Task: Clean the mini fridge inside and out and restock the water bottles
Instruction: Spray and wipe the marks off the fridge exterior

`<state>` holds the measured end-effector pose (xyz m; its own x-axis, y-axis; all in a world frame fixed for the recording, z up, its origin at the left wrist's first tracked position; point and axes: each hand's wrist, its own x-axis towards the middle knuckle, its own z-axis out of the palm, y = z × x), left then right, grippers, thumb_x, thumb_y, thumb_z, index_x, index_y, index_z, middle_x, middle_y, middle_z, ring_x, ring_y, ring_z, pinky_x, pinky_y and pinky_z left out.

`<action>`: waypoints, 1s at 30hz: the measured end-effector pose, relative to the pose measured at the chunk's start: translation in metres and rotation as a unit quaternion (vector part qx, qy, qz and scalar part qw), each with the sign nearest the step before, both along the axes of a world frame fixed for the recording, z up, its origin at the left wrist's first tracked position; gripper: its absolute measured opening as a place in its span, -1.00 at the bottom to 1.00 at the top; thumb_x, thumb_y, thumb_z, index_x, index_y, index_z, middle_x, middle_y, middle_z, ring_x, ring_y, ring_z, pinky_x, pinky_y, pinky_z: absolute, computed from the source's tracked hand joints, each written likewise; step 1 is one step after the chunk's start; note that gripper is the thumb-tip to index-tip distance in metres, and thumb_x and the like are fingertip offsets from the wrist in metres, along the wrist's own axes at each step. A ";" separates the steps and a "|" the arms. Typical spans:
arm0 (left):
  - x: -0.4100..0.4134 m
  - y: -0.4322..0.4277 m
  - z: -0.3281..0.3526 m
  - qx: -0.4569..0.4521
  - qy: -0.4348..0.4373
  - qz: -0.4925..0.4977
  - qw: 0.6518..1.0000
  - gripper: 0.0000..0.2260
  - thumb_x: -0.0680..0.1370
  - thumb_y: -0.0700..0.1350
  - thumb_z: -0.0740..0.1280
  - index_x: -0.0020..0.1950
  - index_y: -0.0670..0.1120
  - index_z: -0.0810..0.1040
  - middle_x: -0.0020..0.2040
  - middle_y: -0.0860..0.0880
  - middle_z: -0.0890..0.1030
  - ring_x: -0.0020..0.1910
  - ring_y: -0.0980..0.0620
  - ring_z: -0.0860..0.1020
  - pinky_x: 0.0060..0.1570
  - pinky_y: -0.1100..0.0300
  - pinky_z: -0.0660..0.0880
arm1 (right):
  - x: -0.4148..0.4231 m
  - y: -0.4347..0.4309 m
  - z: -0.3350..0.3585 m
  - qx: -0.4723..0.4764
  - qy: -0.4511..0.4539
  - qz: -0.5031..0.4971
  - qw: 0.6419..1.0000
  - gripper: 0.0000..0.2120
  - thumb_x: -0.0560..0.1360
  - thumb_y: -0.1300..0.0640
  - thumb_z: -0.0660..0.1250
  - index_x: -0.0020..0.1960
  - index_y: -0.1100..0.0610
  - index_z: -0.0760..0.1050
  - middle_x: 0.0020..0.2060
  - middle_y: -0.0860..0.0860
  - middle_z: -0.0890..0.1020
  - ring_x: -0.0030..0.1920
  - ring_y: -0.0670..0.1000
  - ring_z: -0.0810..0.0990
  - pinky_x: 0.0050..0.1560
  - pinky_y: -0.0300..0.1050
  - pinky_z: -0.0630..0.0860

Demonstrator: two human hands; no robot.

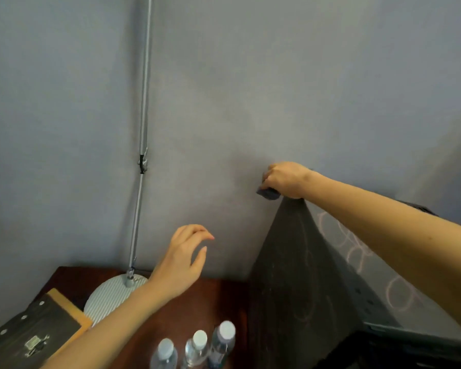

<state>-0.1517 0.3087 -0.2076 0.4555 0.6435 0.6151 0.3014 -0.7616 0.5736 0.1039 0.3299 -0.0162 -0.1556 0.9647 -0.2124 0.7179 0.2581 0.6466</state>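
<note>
The dark mini fridge (298, 275) stands at the right against the wall, its top and left side streaked with pale circular scribbles. My right hand (285, 179) is at the fridge's far left top corner, closed on a small dark blue cloth or sponge (268, 193) pressed to that corner. My left hand (184, 259) hovers over the wooden table with fingers spread and curled, holding nothing. Three water bottles (197, 347) with white caps stand on the table at the bottom edge, just left of the fridge.
A reddish wooden table (218, 296) carries a lamp with a round ribbed base (109, 296) and a thin pole (141, 155) rising up the wall. A dark bag with a metal clasp (24, 339) and a tan pad (69, 307) lie at the lower left.
</note>
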 end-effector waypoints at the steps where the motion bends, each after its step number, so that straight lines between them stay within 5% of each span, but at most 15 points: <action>1: 0.006 0.007 -0.002 -0.003 -0.001 0.005 1.000 -0.75 0.50 -0.09 0.16 0.07 -0.06 0.57 0.05 0.05 0.50 0.13 0.14 0.41 0.25 0.46 0.19 | 0.005 0.008 -0.009 -0.042 -0.016 -0.049 0.998 -0.77 0.55 0.11 0.22 0.13 0.06 0.58 0.14 0.07 0.60 0.15 0.13 0.55 0.06 -0.07 0.49; 6: 0.029 0.029 -0.016 -0.016 0.025 0.009 1.000 -0.76 0.49 -0.09 0.15 0.04 -0.04 0.57 0.05 0.05 0.51 0.13 0.11 0.42 0.22 0.47 0.20 | 0.030 0.046 -0.049 -0.194 -0.129 -0.255 0.938 -0.50 0.52 -0.09 0.10 0.36 0.15 0.39 0.33 0.09 0.43 0.29 0.21 0.45 0.31 0.11 0.40; 9: 0.041 0.036 -0.024 -0.014 0.033 0.003 0.999 -0.79 0.47 -0.15 0.18 0.01 -0.04 0.57 0.02 0.04 0.52 0.08 0.06 0.46 0.19 0.40 0.26 | 0.035 0.054 -0.052 -0.261 -0.170 -0.227 0.923 -0.50 0.47 -0.15 0.11 0.24 0.16 0.42 0.23 0.16 0.47 0.21 0.22 0.48 0.26 0.11 0.40; 12: 0.050 0.035 -0.028 -0.015 0.032 -0.005 0.999 -0.81 0.46 -0.23 0.24 -0.01 -0.05 0.57 0.01 0.04 0.53 0.07 0.05 0.45 0.15 0.35 0.29 | 0.032 0.039 -0.048 -0.258 -0.133 -0.239 0.927 -0.39 0.49 -0.23 0.08 0.38 0.14 0.38 0.34 0.14 0.42 0.33 0.21 0.40 0.34 0.13 0.33; 18: 0.053 0.026 -0.025 -0.001 0.042 -0.045 0.998 -0.83 0.44 -0.26 0.27 -0.06 -0.07 0.58 -0.02 0.00 0.54 0.04 0.03 0.44 0.10 0.29 0.32 | -0.005 -0.054 -0.046 -0.275 -0.035 -0.257 0.926 -0.50 0.61 -0.13 0.03 0.46 0.09 0.27 0.39 0.09 0.37 0.39 0.15 0.32 0.43 0.11 0.20; 21: 0.048 0.021 -0.023 0.008 0.057 -0.062 0.996 -0.83 0.47 -0.21 0.23 -0.05 -0.07 0.59 -0.01 0.00 0.53 0.07 0.03 0.45 0.10 0.21 0.38 | -0.028 -0.114 -0.046 -0.307 -0.009 -0.217 0.927 -0.47 0.56 -0.21 -0.01 0.39 0.03 0.36 0.34 0.03 0.44 0.38 0.09 0.35 0.41 0.15 0.20; 25: 0.044 0.019 -0.017 0.007 0.053 -0.074 0.996 -0.83 0.50 -0.29 0.28 -0.01 -0.09 0.60 0.02 -0.01 0.53 0.11 0.02 0.45 0.11 0.14 0.43 | -0.054 -0.193 -0.032 -0.254 0.048 -0.072 0.963 -0.70 0.56 -0.03 0.13 0.19 0.01 0.52 0.17 0.05 0.55 0.22 0.13 0.48 0.22 0.10 0.40; 30: 0.038 0.023 -0.014 0.022 0.042 -0.084 0.995 -0.83 0.50 -0.29 0.28 0.00 -0.09 0.60 0.01 0.00 0.53 0.10 0.02 0.46 0.10 0.15 0.44 | -0.057 -0.229 -0.030 -0.246 0.073 0.001 0.966 -0.76 0.44 -0.11 0.19 -0.21 -0.07 0.60 -0.19 -0.20 0.61 -0.03 -0.15 0.57 -0.16 -0.20 0.48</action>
<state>-0.1134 0.3321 -0.2219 0.6044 0.5275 0.5970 0.2134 -0.8292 0.5166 0.0465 0.1009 -0.0457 -0.2210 0.7516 -0.6215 0.7909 0.5110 0.3367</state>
